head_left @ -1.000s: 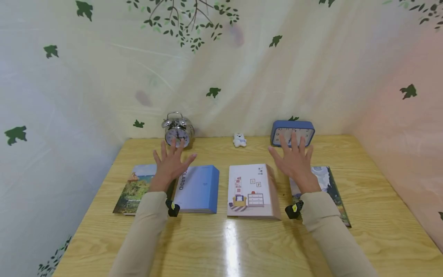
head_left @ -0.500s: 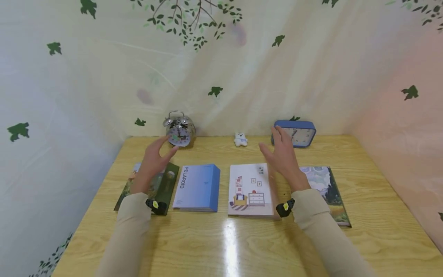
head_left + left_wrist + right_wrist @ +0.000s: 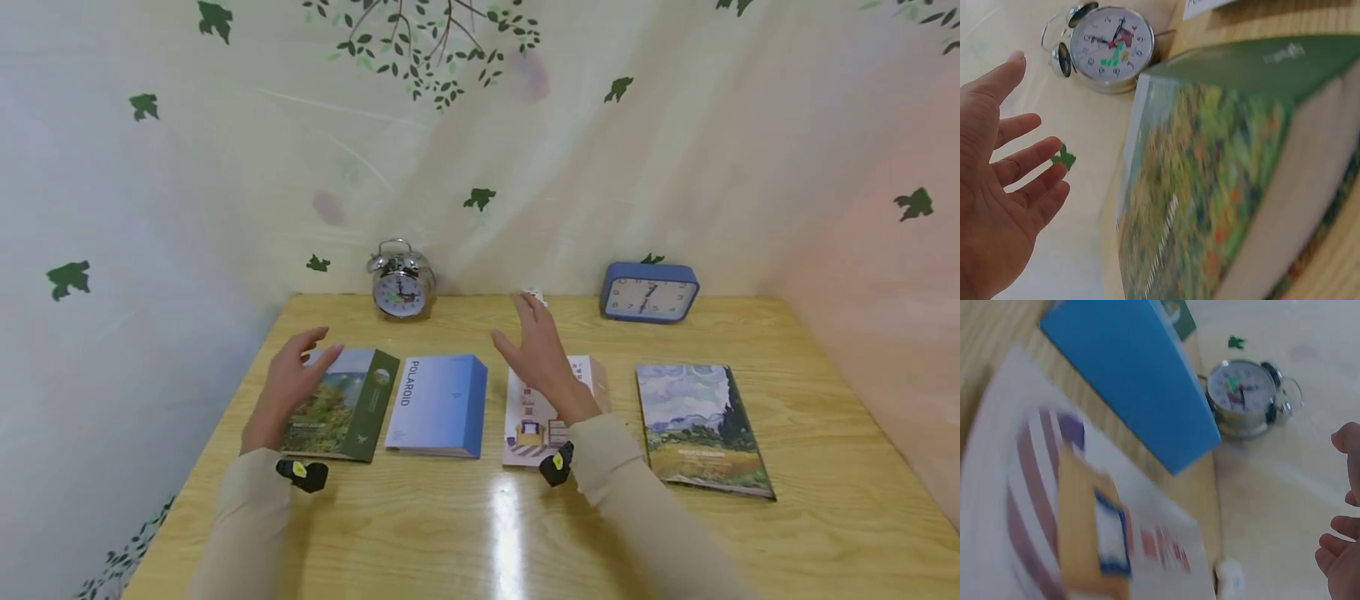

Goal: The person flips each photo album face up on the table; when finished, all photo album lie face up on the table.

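Four books lie in a row across the table (image 3: 480,542): landscape book (image 3: 341,402) nearest the left edge, then Polaroid book (image 3: 438,406), room book (image 3: 536,412), painting book (image 3: 701,427). Two clocks stand along the back edge.

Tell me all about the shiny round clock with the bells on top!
The silver alarm clock stands upright at the back of the wooden table, close to the leaf-patterned wall. It looks like polished metal, with two bells and a curved handle on top. Its round white face has black numbers, dark hands and some green marks. No hand touches it; the left hand hovers nearer the front, by the green landscape book.
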`<state>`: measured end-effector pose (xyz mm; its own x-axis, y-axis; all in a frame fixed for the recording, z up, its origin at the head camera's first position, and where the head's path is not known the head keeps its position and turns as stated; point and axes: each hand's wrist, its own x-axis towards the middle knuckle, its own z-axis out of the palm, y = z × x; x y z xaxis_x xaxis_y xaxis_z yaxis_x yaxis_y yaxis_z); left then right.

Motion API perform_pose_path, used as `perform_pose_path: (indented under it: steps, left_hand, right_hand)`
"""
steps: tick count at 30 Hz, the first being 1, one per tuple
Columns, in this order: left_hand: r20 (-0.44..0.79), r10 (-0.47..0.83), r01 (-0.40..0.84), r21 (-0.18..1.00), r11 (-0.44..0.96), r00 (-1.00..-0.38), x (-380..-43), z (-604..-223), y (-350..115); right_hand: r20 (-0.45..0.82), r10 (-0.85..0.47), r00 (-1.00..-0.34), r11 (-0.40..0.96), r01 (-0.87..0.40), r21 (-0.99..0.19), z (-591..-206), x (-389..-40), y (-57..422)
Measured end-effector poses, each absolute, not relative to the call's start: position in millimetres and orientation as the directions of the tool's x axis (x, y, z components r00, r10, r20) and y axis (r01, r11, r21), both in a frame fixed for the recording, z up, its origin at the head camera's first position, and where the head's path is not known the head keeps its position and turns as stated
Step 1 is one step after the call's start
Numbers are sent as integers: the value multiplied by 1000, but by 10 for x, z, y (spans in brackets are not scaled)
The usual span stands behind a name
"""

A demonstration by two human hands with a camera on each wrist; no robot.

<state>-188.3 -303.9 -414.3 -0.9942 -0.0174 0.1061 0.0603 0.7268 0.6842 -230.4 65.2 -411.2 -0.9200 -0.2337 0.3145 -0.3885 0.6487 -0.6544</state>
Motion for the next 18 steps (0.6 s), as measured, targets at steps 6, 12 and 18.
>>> perform_pose_path:
  steps: [6, 12, 18]
  left_hand:
    - [146, -59, 60, 692, 719, -987, -1736, -4246, -3205]
    - [170, -81, 57, 679, 731, -982, -1584, -4335, -3389]
    - [122, -75, 27, 673, 739, -990, -1437, -4404, -3584]
  right_hand:
    - [280, -286, -917, 631, -400, -665, -4182, -2179, 265]
    - [251, -335, -908, 627, -414, -659, -4239, -2009, -99]
    - [262, -408, -874, 582, -471, -663, -4310, -1851, -422]
